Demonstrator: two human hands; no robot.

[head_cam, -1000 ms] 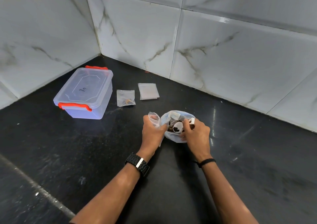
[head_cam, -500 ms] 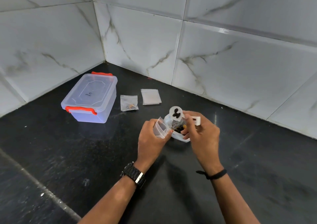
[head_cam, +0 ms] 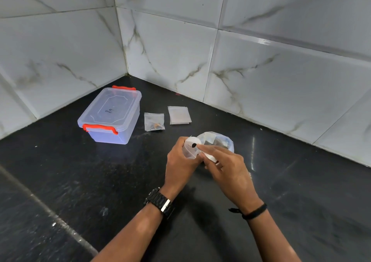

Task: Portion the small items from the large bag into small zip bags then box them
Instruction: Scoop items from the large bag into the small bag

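The left hand [head_cam: 180,161] grips an open small zip bag [head_cam: 189,148] upright, its mouth just beside the right hand [head_cam: 226,165], which pinches a white scoop [head_cam: 208,156] tipped into it, the large bag [head_cam: 218,141] lying just beyond both.

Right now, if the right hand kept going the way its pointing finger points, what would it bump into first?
The right hand points up and left, so its fingers would first meet the small zip bag held by the left hand; they already look to be touching its mouth, though depth is unclear.
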